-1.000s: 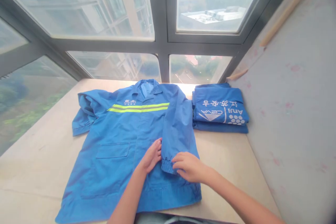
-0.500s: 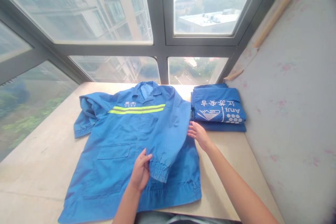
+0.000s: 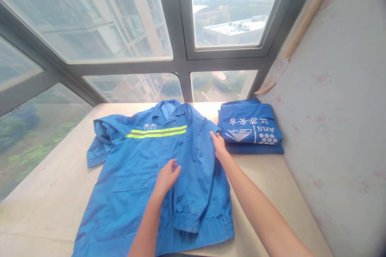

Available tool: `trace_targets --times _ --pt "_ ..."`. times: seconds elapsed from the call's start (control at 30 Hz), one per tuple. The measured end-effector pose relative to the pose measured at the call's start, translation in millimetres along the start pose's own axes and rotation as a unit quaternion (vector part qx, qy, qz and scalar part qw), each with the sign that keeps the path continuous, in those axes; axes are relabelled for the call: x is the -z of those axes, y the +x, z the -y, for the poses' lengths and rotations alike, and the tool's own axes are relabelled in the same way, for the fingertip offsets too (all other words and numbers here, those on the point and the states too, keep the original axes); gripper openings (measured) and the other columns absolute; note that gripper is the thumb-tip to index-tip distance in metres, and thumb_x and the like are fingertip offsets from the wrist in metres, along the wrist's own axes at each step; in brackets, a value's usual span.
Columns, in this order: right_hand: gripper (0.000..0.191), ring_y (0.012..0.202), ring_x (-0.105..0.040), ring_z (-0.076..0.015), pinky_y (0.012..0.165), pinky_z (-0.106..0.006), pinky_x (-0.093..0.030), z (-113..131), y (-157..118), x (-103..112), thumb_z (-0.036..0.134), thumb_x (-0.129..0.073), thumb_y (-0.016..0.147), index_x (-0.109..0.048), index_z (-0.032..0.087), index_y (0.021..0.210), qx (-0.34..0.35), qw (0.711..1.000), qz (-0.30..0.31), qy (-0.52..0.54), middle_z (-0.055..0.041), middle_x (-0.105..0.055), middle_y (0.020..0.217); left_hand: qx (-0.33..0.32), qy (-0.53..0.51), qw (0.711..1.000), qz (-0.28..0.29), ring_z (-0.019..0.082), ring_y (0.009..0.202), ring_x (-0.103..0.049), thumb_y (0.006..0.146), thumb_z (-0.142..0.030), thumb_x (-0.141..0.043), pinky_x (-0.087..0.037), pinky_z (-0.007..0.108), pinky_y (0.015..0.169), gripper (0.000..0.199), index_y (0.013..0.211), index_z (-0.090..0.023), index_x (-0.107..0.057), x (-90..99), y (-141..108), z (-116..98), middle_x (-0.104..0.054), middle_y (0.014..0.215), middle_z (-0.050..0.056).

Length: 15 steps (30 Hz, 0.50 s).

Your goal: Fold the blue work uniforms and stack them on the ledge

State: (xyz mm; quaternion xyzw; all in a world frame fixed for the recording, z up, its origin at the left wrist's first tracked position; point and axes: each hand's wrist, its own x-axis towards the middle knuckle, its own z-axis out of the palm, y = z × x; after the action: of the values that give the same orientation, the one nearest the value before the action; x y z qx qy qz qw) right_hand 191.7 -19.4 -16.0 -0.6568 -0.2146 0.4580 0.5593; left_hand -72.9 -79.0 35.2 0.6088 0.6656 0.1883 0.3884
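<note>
A blue work jacket (image 3: 135, 204) with a yellow-green reflective stripe lies front side up, its collar toward the window. One sleeve (image 3: 199, 168) is laid down along the front, its elastic cuff near the bottom hem. My right hand (image 3: 219, 145) grips the outer edge of this sleeve, thumb on top; the other fingers are mostly hidden. Over the middle of the jacket, beside the sleeve, my left hand (image 3: 168, 176) is open with loosely bent fingers and no cloth between them. At the left, the other sleeve (image 3: 104, 138) lies bent and bunched.
A folded stack of blue garments (image 3: 249, 124) with white printing sits at the back right, close to my right hand. The pale tabletop (image 3: 39, 209) meets window frames at the back and a flowered wall (image 3: 340, 128) on the right.
My left hand has let go near the cuff and moved up. The cuff has dropped lower, toward the hem. My right hand has moved slightly up and left onto the sleeve's edge.
</note>
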Motion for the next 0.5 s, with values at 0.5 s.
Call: trace_targets --times 0.5 --pt "0.042 0.093 -0.067 -0.0316 0.081 -0.033 -0.049 -37.1 6.7 6.0 0.059 -0.048 0.083 -0.065 0.022 0.072 0.078 0.985 -0.051 -0.147 -0.0133 -0.074 0.086 -0.041 -0.057 0.996 -0.06 0.023 0.097 -0.062 0.077 -0.027 -0.075 -0.045 0.032 0.088 0.027 0.096 -0.012 -0.064 -58.2 247.0 -119.8 -0.07 0.098 0.011"
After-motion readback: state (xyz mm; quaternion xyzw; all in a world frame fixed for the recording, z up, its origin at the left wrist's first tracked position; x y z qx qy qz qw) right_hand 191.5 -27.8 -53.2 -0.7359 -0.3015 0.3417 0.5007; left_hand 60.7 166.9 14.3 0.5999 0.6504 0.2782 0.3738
